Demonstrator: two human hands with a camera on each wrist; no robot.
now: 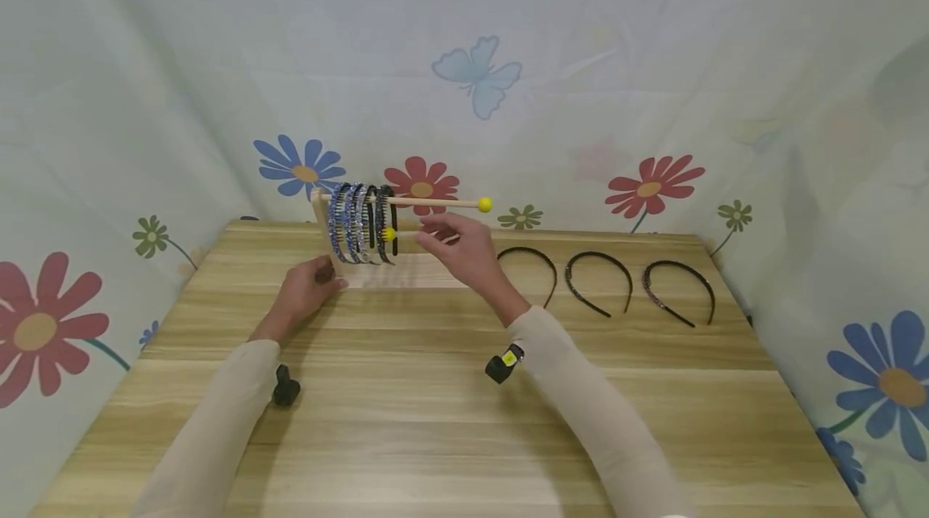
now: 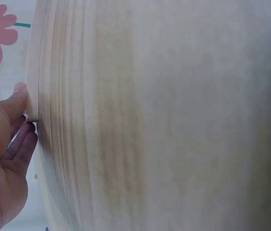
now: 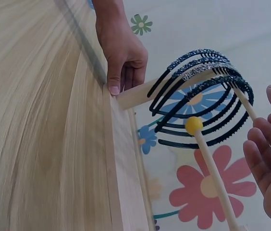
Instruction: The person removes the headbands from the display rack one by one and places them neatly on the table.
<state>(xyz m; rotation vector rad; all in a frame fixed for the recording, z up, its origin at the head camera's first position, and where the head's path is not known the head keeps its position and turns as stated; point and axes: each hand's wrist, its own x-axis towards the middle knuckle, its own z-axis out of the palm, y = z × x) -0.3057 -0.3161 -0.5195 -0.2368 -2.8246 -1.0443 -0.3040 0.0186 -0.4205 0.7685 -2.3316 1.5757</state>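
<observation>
A wooden headband stand point(image 1: 322, 229) stands at the back of the table, its rods tipped with yellow balls. Several glittery headbands point(image 1: 353, 223) with comb teeth hang on its upper rod; some are blue or silvery, others black. At the stand's left end my left hand point(image 1: 305, 290) pinches the wood near the bottom, thumb on one side and fingers on the other in the left wrist view. My right hand point(image 1: 468, 252) is raised just right of the hung headbands, by the rods. In the right wrist view its thumb and fingers are spread apart, with no headband between them.
Three dark headbands lie in a row on the table's right: a black one point(image 1: 528, 250) partly behind my right hand, a middle one point(image 1: 598, 256), and one with a pinkish decorated side point(image 1: 646, 282). A flower-print cloth point(image 1: 566, 131) surrounds the wooden table point(image 1: 406, 421).
</observation>
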